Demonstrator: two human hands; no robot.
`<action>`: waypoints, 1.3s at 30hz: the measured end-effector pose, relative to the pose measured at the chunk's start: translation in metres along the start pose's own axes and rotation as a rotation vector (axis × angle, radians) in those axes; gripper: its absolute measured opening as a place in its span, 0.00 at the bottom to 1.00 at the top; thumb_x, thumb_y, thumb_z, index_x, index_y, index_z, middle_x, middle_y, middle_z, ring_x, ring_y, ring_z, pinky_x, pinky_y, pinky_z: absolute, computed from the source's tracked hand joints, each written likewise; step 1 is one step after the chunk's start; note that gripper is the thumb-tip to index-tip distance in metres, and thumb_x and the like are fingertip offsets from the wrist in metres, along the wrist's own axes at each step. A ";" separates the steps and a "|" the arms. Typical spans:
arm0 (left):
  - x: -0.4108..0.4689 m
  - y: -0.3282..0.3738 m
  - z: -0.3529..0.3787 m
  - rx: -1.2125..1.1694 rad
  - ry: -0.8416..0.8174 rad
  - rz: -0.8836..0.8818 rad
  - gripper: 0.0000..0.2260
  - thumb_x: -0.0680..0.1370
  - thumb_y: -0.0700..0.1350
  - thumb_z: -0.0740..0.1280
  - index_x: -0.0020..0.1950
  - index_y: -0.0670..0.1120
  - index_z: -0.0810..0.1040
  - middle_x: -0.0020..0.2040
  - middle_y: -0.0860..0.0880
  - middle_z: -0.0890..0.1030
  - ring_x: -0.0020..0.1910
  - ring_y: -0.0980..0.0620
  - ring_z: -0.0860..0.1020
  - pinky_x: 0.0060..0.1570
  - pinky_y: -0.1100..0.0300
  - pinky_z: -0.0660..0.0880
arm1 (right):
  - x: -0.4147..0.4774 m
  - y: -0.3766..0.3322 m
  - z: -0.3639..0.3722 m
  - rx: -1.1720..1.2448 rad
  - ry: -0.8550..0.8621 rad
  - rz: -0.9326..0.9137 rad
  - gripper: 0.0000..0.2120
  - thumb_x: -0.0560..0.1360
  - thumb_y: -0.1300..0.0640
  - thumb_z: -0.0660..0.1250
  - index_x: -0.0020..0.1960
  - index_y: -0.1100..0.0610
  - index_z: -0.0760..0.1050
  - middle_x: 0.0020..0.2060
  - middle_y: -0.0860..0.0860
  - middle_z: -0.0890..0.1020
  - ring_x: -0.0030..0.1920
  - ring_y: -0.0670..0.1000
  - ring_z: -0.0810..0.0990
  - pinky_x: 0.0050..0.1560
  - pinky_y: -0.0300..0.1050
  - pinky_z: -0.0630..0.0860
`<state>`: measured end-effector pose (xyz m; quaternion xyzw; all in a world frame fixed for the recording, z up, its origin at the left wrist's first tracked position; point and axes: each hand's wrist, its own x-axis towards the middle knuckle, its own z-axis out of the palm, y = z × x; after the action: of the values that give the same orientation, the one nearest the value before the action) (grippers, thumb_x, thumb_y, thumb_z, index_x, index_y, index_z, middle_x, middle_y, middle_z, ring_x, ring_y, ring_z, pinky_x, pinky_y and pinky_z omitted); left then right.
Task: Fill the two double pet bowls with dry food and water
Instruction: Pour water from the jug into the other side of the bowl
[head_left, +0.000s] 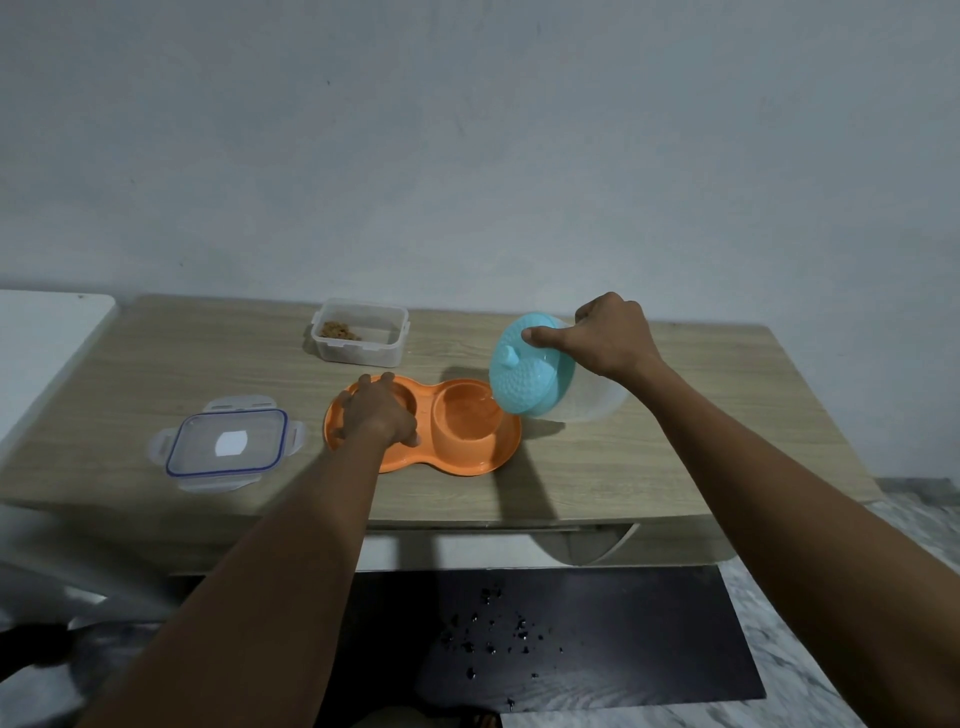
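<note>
An orange double pet bowl (467, 457) lies in the middle of the wooden table (649, 457). My left hand (376, 415) rests over its left cup, fingers spread on the rim, hiding what is inside. My right hand (605, 335) grips a clear water jug with a turquoise lid (530, 374), tipped toward the left, thumb pressing on the lid. A thin stream of water runs from the jug into the right cup (465, 415), which holds some water.
A clear food container (361, 332) with a little dry kibble stands at the back of the table. Its blue-rimmed lid (226, 449) lies flat at the left. Below the table a black mat (597, 634) carries dark specks. A white surface (47, 332) adjoins on the left.
</note>
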<state>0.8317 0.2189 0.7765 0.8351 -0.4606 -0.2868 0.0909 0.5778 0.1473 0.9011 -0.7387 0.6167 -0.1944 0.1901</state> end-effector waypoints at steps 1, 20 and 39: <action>0.000 0.000 0.000 -0.005 0.000 -0.002 0.50 0.66 0.44 0.81 0.80 0.52 0.55 0.79 0.47 0.54 0.78 0.37 0.51 0.70 0.36 0.62 | 0.000 0.000 0.000 0.001 0.000 -0.002 0.33 0.64 0.33 0.77 0.25 0.55 0.61 0.23 0.50 0.64 0.27 0.49 0.64 0.31 0.46 0.60; 0.003 0.000 0.000 0.017 -0.011 -0.014 0.51 0.65 0.45 0.81 0.80 0.52 0.53 0.80 0.46 0.53 0.77 0.36 0.51 0.70 0.34 0.61 | 0.003 0.030 0.007 0.380 0.005 0.123 0.30 0.60 0.34 0.78 0.32 0.58 0.70 0.29 0.55 0.68 0.33 0.51 0.67 0.36 0.49 0.63; 0.017 -0.011 0.007 0.035 0.061 0.033 0.55 0.57 0.50 0.83 0.79 0.52 0.58 0.79 0.46 0.56 0.76 0.37 0.56 0.70 0.42 0.63 | 0.089 0.011 0.096 0.991 0.034 0.377 0.30 0.67 0.43 0.80 0.29 0.53 0.60 0.26 0.48 0.62 0.29 0.47 0.62 0.32 0.42 0.61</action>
<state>0.8424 0.2121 0.7591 0.8371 -0.4762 -0.2519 0.0951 0.6334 0.0620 0.8179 -0.4331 0.5762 -0.4370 0.5380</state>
